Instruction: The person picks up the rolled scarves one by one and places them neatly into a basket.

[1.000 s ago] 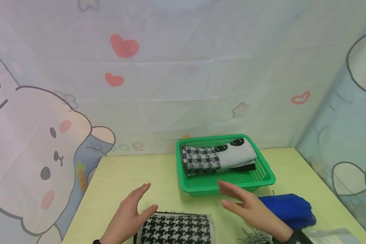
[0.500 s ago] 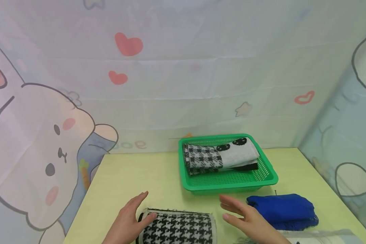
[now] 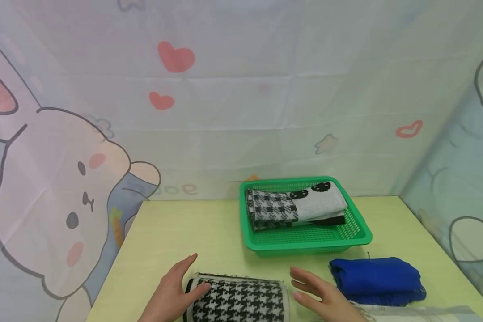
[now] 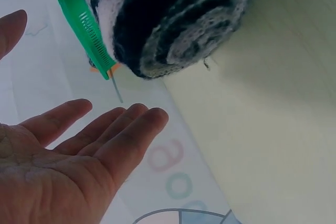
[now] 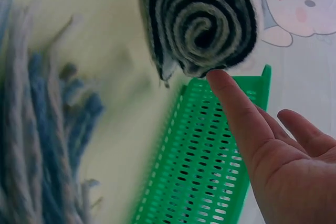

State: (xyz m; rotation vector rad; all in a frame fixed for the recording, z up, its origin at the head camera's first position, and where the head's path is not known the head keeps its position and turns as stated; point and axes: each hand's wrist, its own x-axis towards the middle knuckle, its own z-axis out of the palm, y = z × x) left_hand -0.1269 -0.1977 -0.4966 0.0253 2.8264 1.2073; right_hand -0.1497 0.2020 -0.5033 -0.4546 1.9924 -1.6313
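A black-and-white houndstooth scarf lies rolled up at the table's front, its spiral end plain in the right wrist view. My left hand is at its left side, fingers extended and thumb overlapping its edge in the head view; the left wrist view shows a gap between those fingers and the roll. To the right of the roll is my right hand, fingers fairly straight. One right fingertip overlaps the roll's edge in the right wrist view; whether it touches, I cannot tell. Neither hand holds anything.
Behind the roll stands a green basket with folded black-and-white knitwear inside. A folded blue cloth lies at the right, with a pale fringed cloth in front of it. A printed backdrop hangs behind the table.
My right hand has come down and slightly nearer the rolled scarf, uncovering more of the blue cloth. The left hand has lowered a little. The head view has shifted slightly.
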